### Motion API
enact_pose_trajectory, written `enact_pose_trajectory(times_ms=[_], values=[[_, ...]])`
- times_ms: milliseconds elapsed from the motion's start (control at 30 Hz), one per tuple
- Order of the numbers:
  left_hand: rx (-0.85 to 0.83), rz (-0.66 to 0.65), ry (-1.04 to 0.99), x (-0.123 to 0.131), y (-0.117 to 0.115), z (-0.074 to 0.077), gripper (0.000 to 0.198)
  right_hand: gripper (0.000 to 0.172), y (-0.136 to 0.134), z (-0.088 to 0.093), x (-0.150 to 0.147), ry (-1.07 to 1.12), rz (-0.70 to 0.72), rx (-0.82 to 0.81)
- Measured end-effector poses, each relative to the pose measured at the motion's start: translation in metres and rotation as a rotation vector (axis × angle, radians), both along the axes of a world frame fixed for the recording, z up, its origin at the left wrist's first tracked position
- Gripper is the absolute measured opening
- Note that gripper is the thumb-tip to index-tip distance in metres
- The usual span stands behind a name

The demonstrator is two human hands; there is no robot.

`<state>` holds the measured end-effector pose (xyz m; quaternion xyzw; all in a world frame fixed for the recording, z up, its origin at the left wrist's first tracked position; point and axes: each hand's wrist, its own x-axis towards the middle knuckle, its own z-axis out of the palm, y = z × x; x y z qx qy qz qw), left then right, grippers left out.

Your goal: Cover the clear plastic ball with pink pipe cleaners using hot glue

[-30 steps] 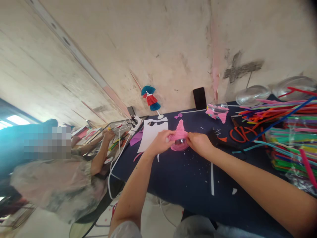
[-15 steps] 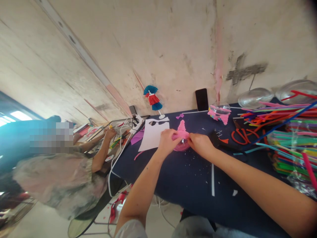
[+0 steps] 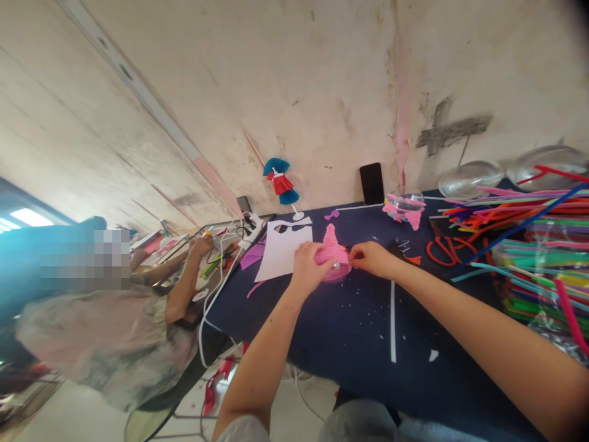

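A pink pipe-cleaner figure with a pointed top stands on a clear round base on the dark blue table. My left hand grips its left side with curled fingers. My right hand pinches the pink wrapping at its right side. Both hands touch the figure, and the clear base is mostly hidden between them.
White paper lies left of the figure. A heap of coloured pipe cleaners fills the right. A phone and a blue-red doll stand by the wall. Another pink piece sits behind. A person works at the left.
My right hand has shifted slightly up and closed into a pinch at the figure's right side. My left hand stays on the figure. The view has moved a little.
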<state>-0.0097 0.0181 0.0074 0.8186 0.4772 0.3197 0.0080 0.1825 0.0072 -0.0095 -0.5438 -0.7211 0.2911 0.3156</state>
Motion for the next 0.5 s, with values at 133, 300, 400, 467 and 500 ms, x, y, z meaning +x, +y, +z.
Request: enact_pose_trajectory(times_ms=[133,300,400,467,500], values=[[-0.008,-0.017,-0.012,-0.005,-0.002,0.000,0.021,0.010,0.000,-0.007,-0.005,0.077,-0.003,-0.084],[-0.012,-0.008,-0.036,-0.007,-0.002,0.000,0.021,0.014,0.001,-0.014,-0.011,0.126,-0.043,-0.174],[-0.019,-0.011,-0.050,-0.010,-0.001,0.001,0.019,0.018,-0.002,-0.014,-0.015,0.142,-0.077,-0.206],[-0.026,-0.013,-0.059,-0.012,0.000,0.001,0.017,0.017,-0.004,-0.013,-0.018,0.150,-0.100,-0.207],[-0.029,-0.016,-0.064,-0.012,0.000,0.002,0.017,0.017,-0.005,-0.012,-0.018,0.153,-0.107,-0.206]])
